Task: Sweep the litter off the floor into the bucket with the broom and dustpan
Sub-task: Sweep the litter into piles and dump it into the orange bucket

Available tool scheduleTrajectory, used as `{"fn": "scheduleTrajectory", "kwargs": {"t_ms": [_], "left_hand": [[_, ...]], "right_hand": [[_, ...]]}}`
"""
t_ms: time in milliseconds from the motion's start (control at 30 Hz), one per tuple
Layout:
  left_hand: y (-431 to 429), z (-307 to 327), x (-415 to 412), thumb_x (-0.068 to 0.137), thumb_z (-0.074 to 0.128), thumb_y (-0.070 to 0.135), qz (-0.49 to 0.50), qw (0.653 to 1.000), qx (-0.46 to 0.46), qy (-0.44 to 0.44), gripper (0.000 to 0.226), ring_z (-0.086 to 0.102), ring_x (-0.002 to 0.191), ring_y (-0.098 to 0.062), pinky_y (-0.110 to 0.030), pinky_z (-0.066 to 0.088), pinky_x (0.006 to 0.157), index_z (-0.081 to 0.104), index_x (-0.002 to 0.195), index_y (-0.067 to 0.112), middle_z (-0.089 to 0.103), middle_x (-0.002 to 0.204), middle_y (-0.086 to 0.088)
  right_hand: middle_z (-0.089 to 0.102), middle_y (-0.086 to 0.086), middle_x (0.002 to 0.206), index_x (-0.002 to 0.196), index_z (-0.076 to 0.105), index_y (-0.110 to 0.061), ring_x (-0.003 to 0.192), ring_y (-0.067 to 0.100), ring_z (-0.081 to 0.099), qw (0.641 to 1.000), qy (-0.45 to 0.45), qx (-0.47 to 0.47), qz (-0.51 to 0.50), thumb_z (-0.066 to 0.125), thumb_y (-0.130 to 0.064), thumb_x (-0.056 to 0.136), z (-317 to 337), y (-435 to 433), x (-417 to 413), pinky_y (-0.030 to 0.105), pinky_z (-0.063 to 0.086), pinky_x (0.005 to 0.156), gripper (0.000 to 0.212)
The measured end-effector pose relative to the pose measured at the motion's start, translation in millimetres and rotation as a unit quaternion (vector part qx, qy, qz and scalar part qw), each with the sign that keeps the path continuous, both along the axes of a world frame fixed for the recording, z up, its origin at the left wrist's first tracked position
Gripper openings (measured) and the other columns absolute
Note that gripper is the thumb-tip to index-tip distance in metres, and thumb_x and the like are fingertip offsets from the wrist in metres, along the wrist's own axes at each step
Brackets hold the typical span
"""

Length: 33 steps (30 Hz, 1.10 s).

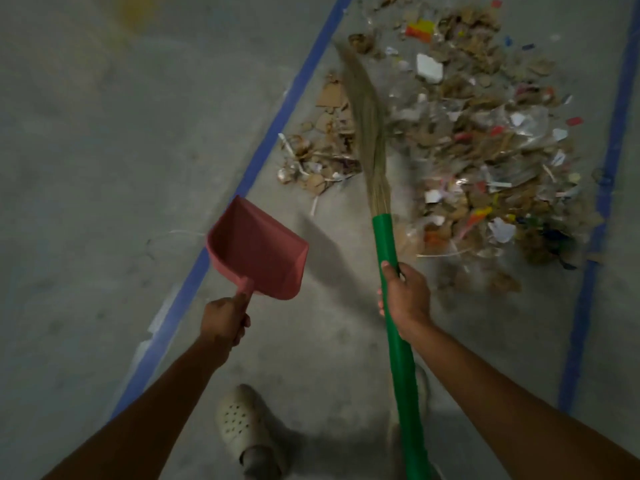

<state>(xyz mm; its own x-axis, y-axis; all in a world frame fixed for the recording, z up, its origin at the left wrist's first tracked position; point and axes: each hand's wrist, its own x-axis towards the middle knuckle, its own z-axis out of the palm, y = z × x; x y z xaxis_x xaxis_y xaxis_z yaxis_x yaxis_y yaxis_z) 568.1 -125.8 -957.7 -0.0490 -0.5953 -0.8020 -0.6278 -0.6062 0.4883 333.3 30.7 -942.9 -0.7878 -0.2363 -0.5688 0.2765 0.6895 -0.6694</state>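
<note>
Right fingers point(381, 304) around broom point(385, 233) handle, left fingers point(243, 322) around dustpan point(258, 247) handle, litter point(485, 140) beyond.

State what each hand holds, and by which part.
The left hand grips the pink plastic dustpan by its handle; right hand grips the grass broom by its green handle.

Cannot see the low end of the broom point(385, 237) past the bottom edge, nor most of the right shoe point(424, 382) behind its handle, and cannot tell the blurry bits of litter point(485, 143) apart.
</note>
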Motion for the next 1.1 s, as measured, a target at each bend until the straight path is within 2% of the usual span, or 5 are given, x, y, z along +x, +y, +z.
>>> {"fn": "scheduleTrajectory", "kwargs": {"t_ms": [233, 367, 533, 867, 1100], "left_hand": [[-48, 5, 153, 0.096, 0.062, 0.048, 0.087, 0.996, -0.001, -0.032, 0.049, 0.034, 0.035, -0.015, -0.018, 0.023, 0.036, 0.058, 0.07, 0.007, 0.052, 0.053, -0.01], [-62, 6, 223, 0.098, 0.061, 0.038, 0.122, 0.991, 0.0, -0.054, 0.048, 0.034, 0.035, -0.016, -0.018, 0.023, 0.034, 0.057, 0.07, 0.0, 0.05, 0.048, -0.009], [-70, 7, 272, 0.093, 0.064, 0.052, 0.141, 0.988, 0.0, -0.058, 0.058, 0.034, 0.038, -0.017, -0.019, 0.025, 0.036, 0.058, 0.067, 0.0, 0.048, 0.046, -0.008], [-83, -11, 268, 0.097, 0.06, 0.045, 0.119, 0.992, 0.005, -0.039, 0.052, 0.037, 0.039, -0.018, -0.02, 0.027, 0.04, 0.054, 0.063, 0.005, 0.057, 0.065, -0.019], [-85, -12, 199, 0.095, 0.064, 0.044, 0.097, 0.995, 0.004, -0.018, 0.052, 0.036, 0.035, -0.017, -0.019, 0.024, 0.035, 0.058, 0.064, 0.002, 0.056, 0.059, -0.016]], "right_hand": [[0.062, 0.001, 0.053, 0.077, 0.064, -0.017, 0.037, 0.013, 0.056, 0.985, -0.054, 0.015, 0.161, 0.062, -0.034, 0.097, -15, -68, 165, 0.027, 0.048, 0.042, 0.026], [0.069, 0.006, 0.068, 0.074, 0.06, -0.021, 0.064, 0.033, 0.068, 0.962, -0.068, 0.051, 0.259, 0.053, -0.06, 0.082, -27, -94, 231, 0.043, 0.059, 0.06, 0.039], [0.073, 0.01, 0.089, 0.096, 0.068, -0.016, 0.083, 0.032, 0.071, 0.912, -0.092, 0.159, 0.367, 0.055, -0.049, 0.095, -55, -109, 258, 0.04, 0.06, 0.073, 0.035], [0.068, 0.012, 0.057, 0.078, 0.067, -0.004, 0.05, 0.033, 0.068, 0.978, -0.034, 0.196, 0.06, 0.057, -0.048, 0.096, -85, -66, 173, 0.053, 0.061, 0.057, 0.049], [0.063, 0.009, 0.058, 0.081, 0.062, -0.01, 0.041, 0.022, 0.058, 0.995, 0.022, 0.098, 0.02, 0.057, -0.036, 0.101, -37, -48, 134, 0.033, 0.051, 0.046, 0.034]]}}
